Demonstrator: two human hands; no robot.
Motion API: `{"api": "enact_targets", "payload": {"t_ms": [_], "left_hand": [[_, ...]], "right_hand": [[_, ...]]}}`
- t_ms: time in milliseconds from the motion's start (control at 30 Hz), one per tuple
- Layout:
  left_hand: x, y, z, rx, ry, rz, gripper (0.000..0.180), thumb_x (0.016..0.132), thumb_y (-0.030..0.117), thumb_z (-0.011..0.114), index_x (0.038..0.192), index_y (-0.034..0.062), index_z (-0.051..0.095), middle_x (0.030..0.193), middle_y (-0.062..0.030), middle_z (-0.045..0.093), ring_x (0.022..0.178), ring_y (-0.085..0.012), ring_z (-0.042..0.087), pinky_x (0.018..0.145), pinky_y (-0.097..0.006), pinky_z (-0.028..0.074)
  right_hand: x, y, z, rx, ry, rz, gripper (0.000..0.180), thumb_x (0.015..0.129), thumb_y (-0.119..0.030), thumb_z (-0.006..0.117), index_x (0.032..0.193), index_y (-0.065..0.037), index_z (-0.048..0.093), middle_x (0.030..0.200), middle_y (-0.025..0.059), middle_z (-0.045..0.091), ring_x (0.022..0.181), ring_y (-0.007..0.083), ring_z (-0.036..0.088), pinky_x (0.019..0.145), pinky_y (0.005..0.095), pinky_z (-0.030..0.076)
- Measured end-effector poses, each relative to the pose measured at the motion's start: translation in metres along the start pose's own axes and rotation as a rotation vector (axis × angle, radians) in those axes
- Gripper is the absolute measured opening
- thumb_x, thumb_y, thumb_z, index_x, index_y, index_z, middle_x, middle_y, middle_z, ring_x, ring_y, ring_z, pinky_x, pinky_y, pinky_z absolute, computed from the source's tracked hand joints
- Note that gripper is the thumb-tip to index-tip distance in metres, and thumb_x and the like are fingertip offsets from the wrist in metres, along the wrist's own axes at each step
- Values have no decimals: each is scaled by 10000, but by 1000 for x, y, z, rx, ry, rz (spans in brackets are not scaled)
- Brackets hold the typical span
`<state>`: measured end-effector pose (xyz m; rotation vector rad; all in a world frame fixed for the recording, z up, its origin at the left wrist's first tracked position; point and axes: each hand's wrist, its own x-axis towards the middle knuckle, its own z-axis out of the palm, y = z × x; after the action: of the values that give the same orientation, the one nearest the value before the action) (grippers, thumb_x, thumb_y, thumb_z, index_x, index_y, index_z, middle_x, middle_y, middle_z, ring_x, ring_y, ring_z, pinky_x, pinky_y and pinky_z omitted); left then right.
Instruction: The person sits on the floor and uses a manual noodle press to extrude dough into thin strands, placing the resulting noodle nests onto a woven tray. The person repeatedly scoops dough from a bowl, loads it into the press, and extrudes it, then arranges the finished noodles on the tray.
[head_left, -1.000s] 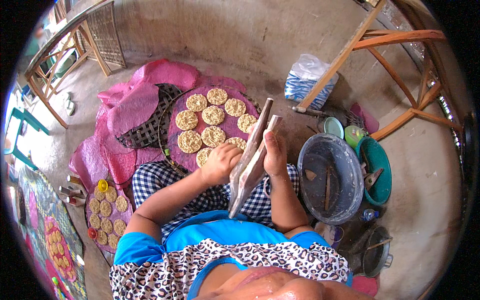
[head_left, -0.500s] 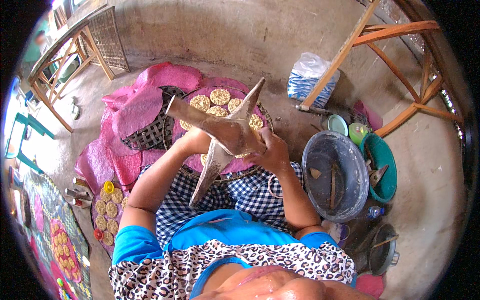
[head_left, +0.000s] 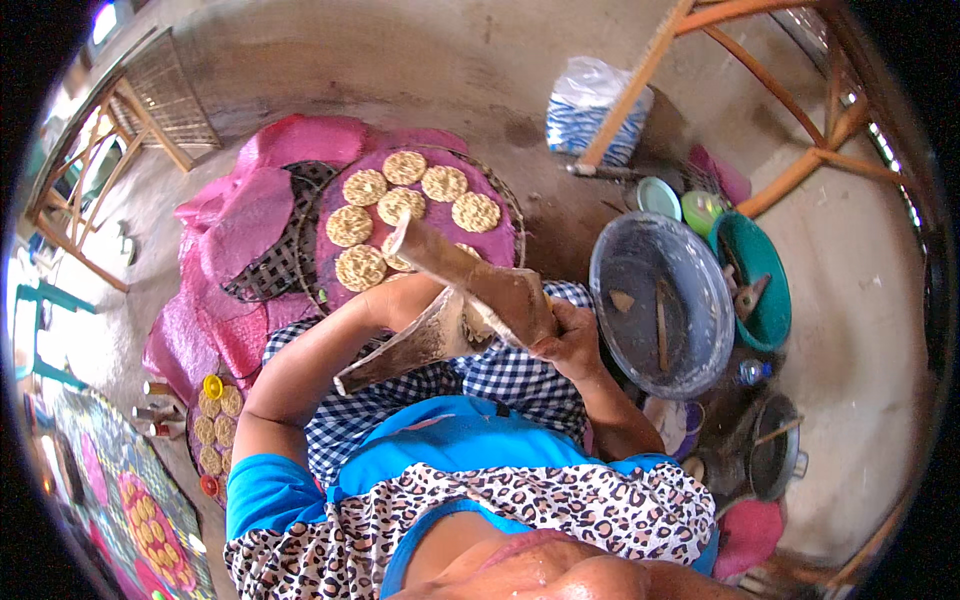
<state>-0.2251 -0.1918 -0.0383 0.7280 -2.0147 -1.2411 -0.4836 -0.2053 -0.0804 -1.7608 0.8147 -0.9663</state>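
I hold a hinged two-board wooden press over my checked lap, spread into a V. My right hand (head_left: 572,338) grips the upper board (head_left: 470,280), whose far end points toward the round woven tray (head_left: 512,212). My left hand (head_left: 405,293) is mostly hidden between the boards and holds the lower board (head_left: 400,352), which slopes down to the left. The tray is lined with a pink sheet and carries several round, flat, pale cakes (head_left: 365,187). Whether anything lies inside the press is hidden.
A grey basin (head_left: 690,345) with wooden sticks stands at my right, a teal bowl (head_left: 765,300) behind it. A dark pot (head_left: 770,460) sits lower right. A blue-white bag (head_left: 592,100) leans by orange wooden legs (head_left: 640,75). A small tray of cakes (head_left: 215,430) lies left.
The press was shut and held upright a second ago. It has since swung open, the upper board tipping toward the tray and the lower board dropping to the left.
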Motion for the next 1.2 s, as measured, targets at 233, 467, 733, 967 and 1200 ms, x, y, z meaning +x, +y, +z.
{"api": "enact_targets", "payload": {"t_ms": [233, 467, 733, 967, 1200], "left_hand": [[43, -8, 39, 806, 284, -332, 257, 603, 216, 676, 764, 26, 614, 696, -189, 608, 640, -365, 599, 583, -437, 484], [75, -45, 35, -551, 555, -187, 331, 727, 68, 616, 1050, 25, 556, 896, -60, 619, 669, -91, 525, 589, -218, 444], [118, -43, 35, -1197, 355, 108, 313, 732, 126, 553, 1017, -3, 536, 955, -167, 572, 881, -277, 566, 782, -416, 468], [113, -40, 37, -470, 963, 309, 226, 678, 23, 613, 895, 38, 548, 871, -76, 561, 797, -192, 563, 656, -302, 487], [106, -28, 51, -83, 1036, 343, 208, 720, -2, 603, 919, 38, 558, 914, -53, 547, 851, -192, 526, 729, -316, 447]], "right_hand": [[-42, 22, -31, 241, 294, 226, 528, 793, -563, 525, 808, -35, 535, 586, -22, 460, 497, 77, 397, 448, 243, 317], [-65, 31, -42, 1447, -179, 642, 686, 729, -744, 353, 689, -70, 477, 450, -20, 334, 355, 72, 308, 363, 208, 274], [-54, 54, -7, 1479, -715, 526, 763, 785, -706, 292, 832, 12, 547, 595, 137, 547, 377, 202, 489, 334, 304, 380], [-28, 35, -21, -338, 335, -86, 355, 782, -86, 515, 1124, 7, 506, 1169, 209, 442, 1073, 348, 437, 902, 422, 347], [-2, 35, 16, -316, 416, -121, 490, 714, 41, 459, 1203, 3, 457, 1211, 211, 395, 1114, 359, 403, 955, 403, 328]]}}
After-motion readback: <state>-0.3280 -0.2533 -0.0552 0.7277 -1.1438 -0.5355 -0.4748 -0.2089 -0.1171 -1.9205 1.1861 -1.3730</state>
